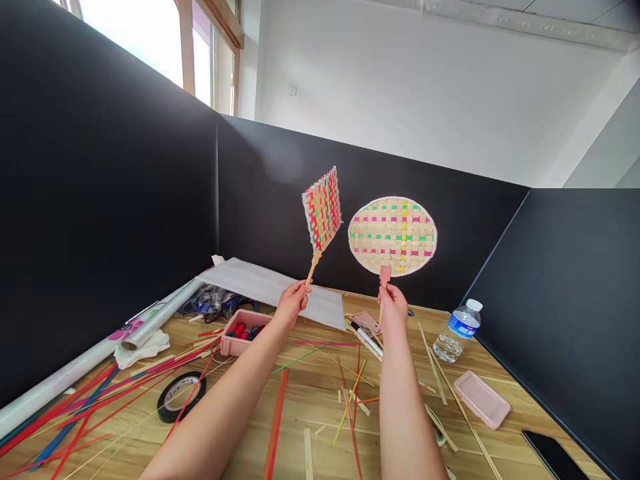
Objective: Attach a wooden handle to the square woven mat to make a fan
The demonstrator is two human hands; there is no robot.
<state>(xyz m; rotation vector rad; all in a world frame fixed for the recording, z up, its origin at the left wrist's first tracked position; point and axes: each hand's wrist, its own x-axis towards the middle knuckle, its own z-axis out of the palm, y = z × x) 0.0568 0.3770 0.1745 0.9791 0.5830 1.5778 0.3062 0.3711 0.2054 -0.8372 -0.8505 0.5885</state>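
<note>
Head view: two bare arms reach out over a wooden desk (310, 400) with black walls around it.
Left hand (291, 305): closed around the thin stick of the square fan (323, 209) — a woven fan in pink, green, yellow and blue.
Right hand (393, 305): pinching the short pink handle of the round fan (393, 235), a pale woven one with pink, green and yellow stripes.
Where the fans are: both are up in the air above the far side of the desk, in front of the back wall.
How they sit: each fan stands straight above the hand that holds it, handle down and woven part up. The square fan leans a little to the right and is turned partly sideways; the round fan shows its whole flat face.
Side by side: the fans are close but not touching — square one on the left, round one on the right.
On the desk: colored strips (100, 407) spread out near the left edge, a roll of black tape (181, 396), a pink box (243, 331) just under the left hand, a water bottle (457, 331) and a pink lid (481, 398) near the right edge, and a dark phone (555, 455) at the near right corner.
</note>
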